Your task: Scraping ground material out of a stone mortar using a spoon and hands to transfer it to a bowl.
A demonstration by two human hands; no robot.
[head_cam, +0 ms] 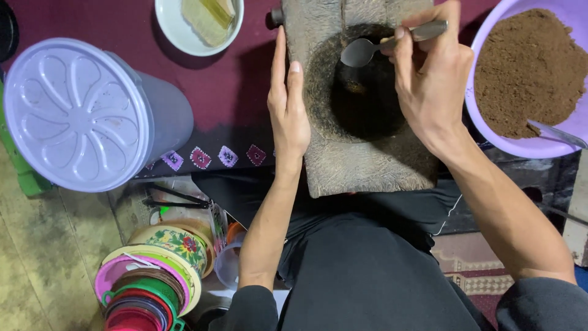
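A stone mortar block [355, 165] with a deep dark hollow lies in front of me. My right hand [432, 86] holds a metal spoon [367, 49] by its handle, the bowl of the spoon hanging over the hollow's rim. Flat and with fingers straight, my left hand [288, 110] presses against the block's left side and holds nothing. Just right of my right hand stands a lilac bowl [484, 116] heaped with brown powder [530, 67].
A lilac lidded bucket [79, 113] stands on the dark red cloth at left. A white bowl [177, 30] with pale yellowish pieces is at the top. Stacked coloured cups and bowls [150, 288] sit at the lower left. A second utensil [557, 132] rests in the powder bowl.
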